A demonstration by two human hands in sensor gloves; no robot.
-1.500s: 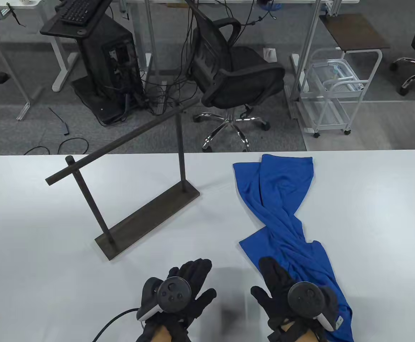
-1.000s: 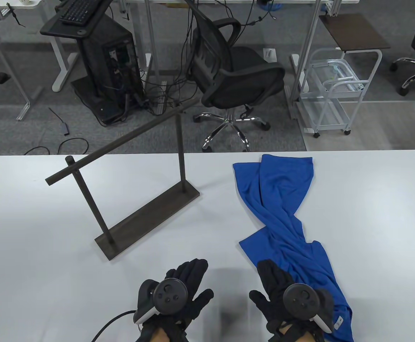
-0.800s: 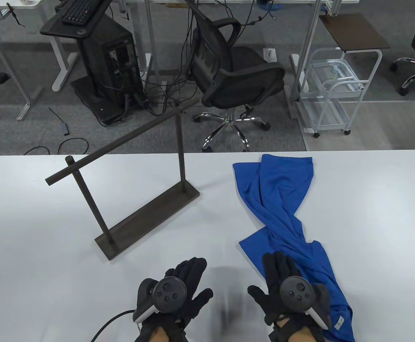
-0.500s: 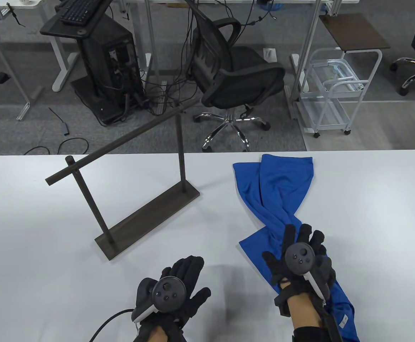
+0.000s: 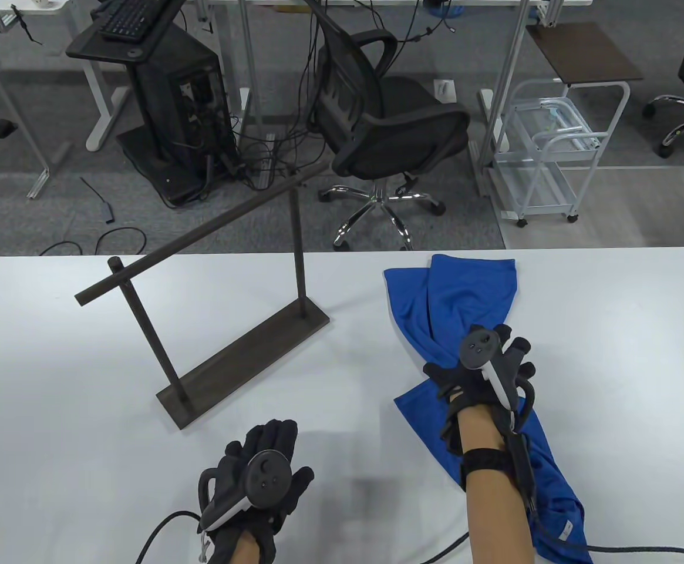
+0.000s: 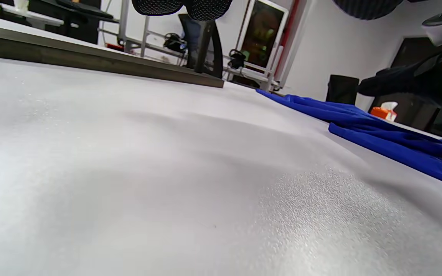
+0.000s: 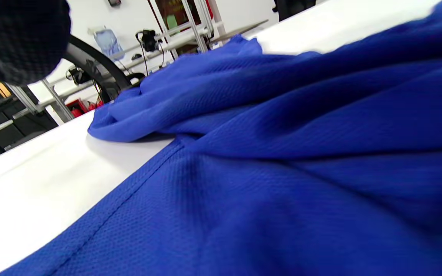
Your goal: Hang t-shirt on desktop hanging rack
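The blue shirt (image 5: 471,329) lies twisted on the right part of the table (image 5: 60,364), running from the far edge to the near right corner. The rack (image 5: 201,305) stands on the left, well apart from it, and its bar carries nothing. The right hand (image 5: 482,367) is over the narrow middle of the shirt; whether its grip has closed on the cloth I cannot tell. The left hand (image 5: 259,470) rests near the near edge with fingers spread, holding nothing. I judge the task is just starting: grasping, lifting and draping over the bar are all left.
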